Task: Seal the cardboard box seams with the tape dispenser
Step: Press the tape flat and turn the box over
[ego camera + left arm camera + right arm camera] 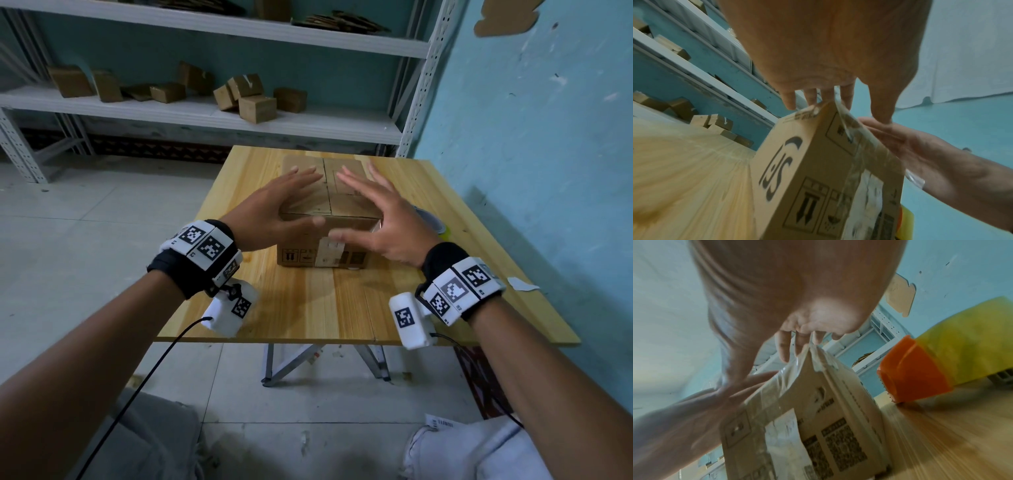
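A brown cardboard box point(297, 254) stands in the middle of the wooden table point(308, 308); its flaps are down and the top seam shows between my hands. Glossy clear tape point(859, 155) and a white label run down its front face. My left hand point(298, 202) is spread over the left half of the top, fingers straight. Over the right half, my right hand point(363, 205) is spread the same way. Both thumbs hang at the front edge. Neither hand holds anything. The orange and yellow tape dispenser point(914, 369) lies on the table right of the box point(818, 410), mostly hidden in the head view.
White metal shelves point(191, 109) with several small cardboard boxes stand behind the table. A blue wall point(531, 137) runs close along the table's right side. A scrap of paper point(520, 284) lies near the right edge. The table's front edge is near my wrists.
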`<state>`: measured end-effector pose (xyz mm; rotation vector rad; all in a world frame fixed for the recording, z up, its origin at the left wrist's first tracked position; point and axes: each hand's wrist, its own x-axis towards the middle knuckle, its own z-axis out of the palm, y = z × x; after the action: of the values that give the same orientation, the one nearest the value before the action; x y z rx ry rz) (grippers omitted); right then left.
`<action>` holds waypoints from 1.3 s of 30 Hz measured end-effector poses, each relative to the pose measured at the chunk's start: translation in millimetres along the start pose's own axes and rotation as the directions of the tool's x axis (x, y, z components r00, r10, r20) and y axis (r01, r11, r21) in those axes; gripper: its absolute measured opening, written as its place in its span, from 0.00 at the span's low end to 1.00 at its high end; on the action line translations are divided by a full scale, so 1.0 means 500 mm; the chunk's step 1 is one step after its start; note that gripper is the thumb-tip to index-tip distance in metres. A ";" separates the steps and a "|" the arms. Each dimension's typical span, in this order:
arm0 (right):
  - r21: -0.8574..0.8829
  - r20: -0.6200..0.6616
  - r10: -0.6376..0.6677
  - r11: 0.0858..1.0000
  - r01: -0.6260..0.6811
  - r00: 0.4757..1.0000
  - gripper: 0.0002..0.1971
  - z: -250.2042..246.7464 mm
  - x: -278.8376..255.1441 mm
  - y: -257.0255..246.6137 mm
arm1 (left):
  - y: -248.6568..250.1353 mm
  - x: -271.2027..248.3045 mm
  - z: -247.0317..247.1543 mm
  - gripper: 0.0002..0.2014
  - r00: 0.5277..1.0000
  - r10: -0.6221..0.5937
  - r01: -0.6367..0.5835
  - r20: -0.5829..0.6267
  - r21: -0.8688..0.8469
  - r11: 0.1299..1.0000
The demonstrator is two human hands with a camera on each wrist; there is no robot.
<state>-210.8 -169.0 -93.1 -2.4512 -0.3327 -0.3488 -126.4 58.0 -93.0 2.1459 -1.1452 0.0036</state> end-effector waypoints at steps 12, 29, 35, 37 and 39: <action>0.016 -0.058 -0.088 0.996 0.089 0.994 0.20 -0.010 -0.012 0.045 | -0.042 -0.015 -0.010 0.24 0.983 0.170 -0.168 -0.068 0.038 0.985; 0.044 -0.045 -0.045 0.998 0.047 0.998 0.26 -0.018 -0.013 0.052 | -0.035 -0.019 -0.023 0.28 0.995 0.093 -0.092 0.030 -0.020 0.996; 0.033 -0.046 -0.036 0.999 0.037 0.998 0.27 -0.020 -0.016 0.044 | -0.038 -0.018 -0.024 0.28 0.997 0.070 -0.069 0.043 -0.025 0.997; 0.033 -0.040 -0.040 0.999 0.041 0.998 0.27 -0.020 -0.017 0.044 | -0.038 -0.018 -0.023 0.26 0.996 0.074 -0.073 0.040 -0.030 0.997; 0.026 -0.032 -0.043 0.999 0.044 0.999 0.29 -0.019 -0.017 0.047 | -0.039 -0.018 -0.023 0.26 0.996 0.081 -0.080 0.039 -0.037 0.996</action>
<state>-212.9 -194.2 -101.6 -2.4126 -0.3759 -0.3983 -114.1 78.5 -98.3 2.0758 -1.2452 -0.0236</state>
